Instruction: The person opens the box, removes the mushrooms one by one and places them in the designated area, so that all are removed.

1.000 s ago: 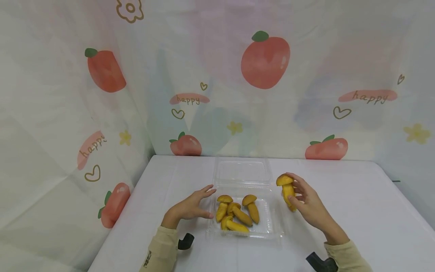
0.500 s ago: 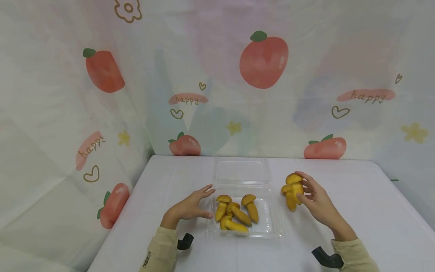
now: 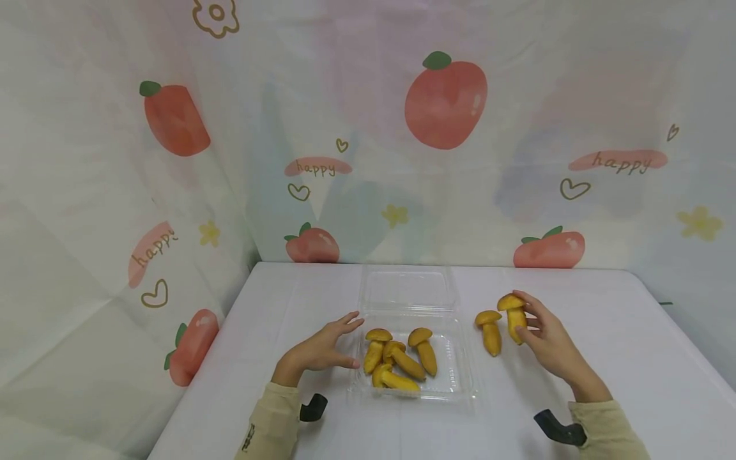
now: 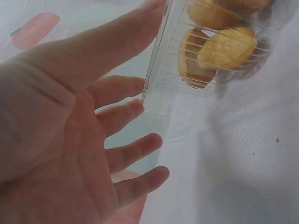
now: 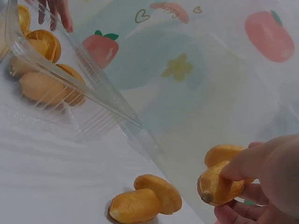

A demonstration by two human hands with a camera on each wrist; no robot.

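Observation:
My right hand pinches a yellow mushroom with a brownish cap between thumb and fingers. It is held with the cap toward the back, right of another yellow mushroom that lies on the table. A clear plastic clamshell box stands in the middle with several similar mushrooms inside. Its lid is folded back. At the box's left side is my left hand, fingers spread and holding nothing. In the left wrist view, its thumb and some fingertips are at the box's rim.
A white cloth covers the table. Behind and to the left hangs a pale curtain printed with red fruit. Black curved pieces sit at both wrists.
My right hand has moved right with its mushroom, away from the box. This has uncovered the loose mushroom on the table. My left hand has stayed put.

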